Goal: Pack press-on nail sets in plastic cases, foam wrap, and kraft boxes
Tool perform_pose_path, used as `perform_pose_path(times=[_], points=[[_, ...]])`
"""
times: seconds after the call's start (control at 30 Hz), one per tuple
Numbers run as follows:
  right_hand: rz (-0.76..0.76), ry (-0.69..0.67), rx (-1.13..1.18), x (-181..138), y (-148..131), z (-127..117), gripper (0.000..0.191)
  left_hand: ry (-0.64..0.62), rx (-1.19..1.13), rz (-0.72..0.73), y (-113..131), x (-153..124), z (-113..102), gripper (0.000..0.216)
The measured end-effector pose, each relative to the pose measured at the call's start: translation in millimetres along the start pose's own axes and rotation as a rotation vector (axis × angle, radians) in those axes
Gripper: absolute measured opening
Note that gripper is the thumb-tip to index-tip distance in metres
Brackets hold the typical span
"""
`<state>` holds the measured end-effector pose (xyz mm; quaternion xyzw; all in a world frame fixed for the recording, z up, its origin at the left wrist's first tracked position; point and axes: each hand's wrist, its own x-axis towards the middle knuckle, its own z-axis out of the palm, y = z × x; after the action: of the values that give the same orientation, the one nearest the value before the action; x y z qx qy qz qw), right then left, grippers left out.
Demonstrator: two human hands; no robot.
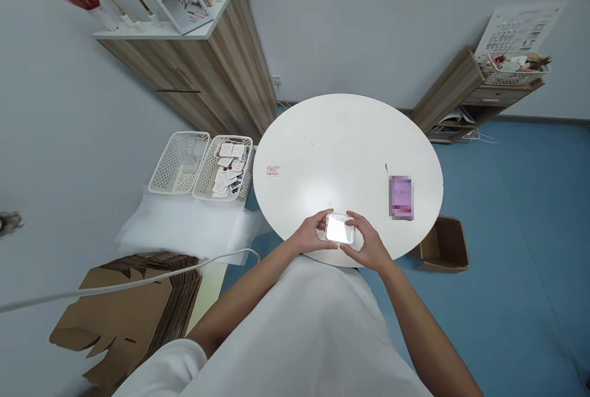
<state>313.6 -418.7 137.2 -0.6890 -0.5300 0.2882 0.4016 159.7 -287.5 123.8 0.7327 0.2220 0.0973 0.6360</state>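
A small clear plastic box [340, 229] sits at the near edge of the round white table [345, 139], held between both hands. My left hand [312, 234] grips its left side with curled fingers, thumb on the near edge. My right hand [366, 243] wraps its right side the same way. Glare hides what is in the box. A small pink-printed card [273, 171] lies on the table's left part. A purple blurred flat item [401, 198] lies on the right part.
Two white mesh baskets [203, 163] stand left of the table on white foam, one with several small cards. Flattened cardboard [133, 305] lies at lower left. An open carton [445, 244] sits on the blue floor at right. Wooden cabinets line the wall.
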Motion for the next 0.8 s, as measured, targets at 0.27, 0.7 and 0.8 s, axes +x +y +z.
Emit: perform_pose_path(times=[0.27,0.7,0.8], points=[[-0.053,-0.053,0.034,0,14,-10,0.050,0.036,-0.029,-0.028,6,4,11,0.092],[-0.013,-0.024,0.183,10,12,-20,0.054,0.052,-0.043,-0.026,5,14,9,0.090],[-0.014,0.002,0.202,8,10,-21,0.052,0.052,-0.060,-0.020,6,15,12,0.097]])
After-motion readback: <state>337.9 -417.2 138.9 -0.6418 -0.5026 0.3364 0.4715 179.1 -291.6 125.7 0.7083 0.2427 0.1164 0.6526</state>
